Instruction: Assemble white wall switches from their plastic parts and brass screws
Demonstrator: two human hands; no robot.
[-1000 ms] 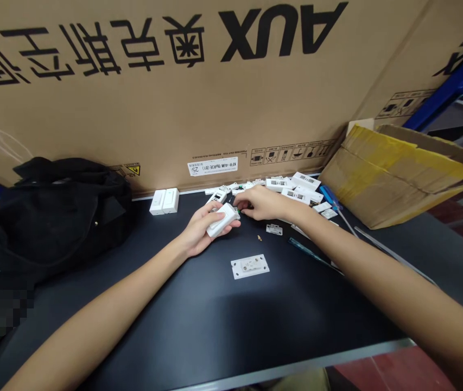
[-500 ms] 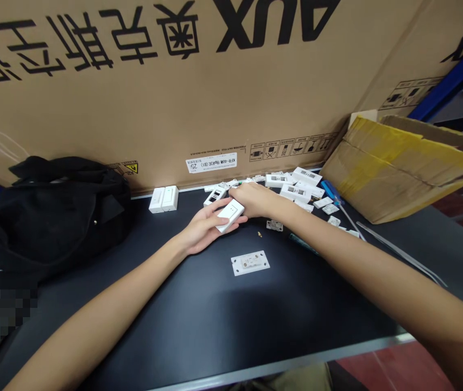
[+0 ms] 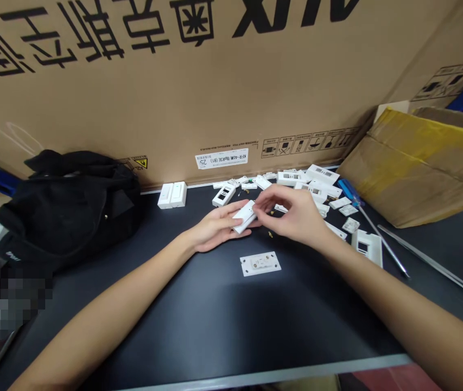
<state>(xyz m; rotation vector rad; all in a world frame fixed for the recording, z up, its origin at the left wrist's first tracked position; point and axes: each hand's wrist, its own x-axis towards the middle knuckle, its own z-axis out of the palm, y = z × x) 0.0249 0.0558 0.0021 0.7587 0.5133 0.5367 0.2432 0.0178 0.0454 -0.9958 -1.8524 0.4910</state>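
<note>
My left hand lies palm up on the black table and holds a white plastic switch cover across its fingers. My right hand is above the cover's right end, with its fingertips pinching that end. Two tiny brass screws lie on the tabletop just below my right fingers. A white wall socket plate sits flat in front of my hands, apart from both.
Several white switch parts are scattered along the back of the black table. A blue-handled screwdriver and a long metal strip lie at right. A black bag, a yellow-taped cardboard box and a large AUX carton border the table.
My right hand has moved from the scattered parts onto the cover, and the cover now lies flatter across my left fingers. The whole view has shifted slightly, with the table lower in frame.
</note>
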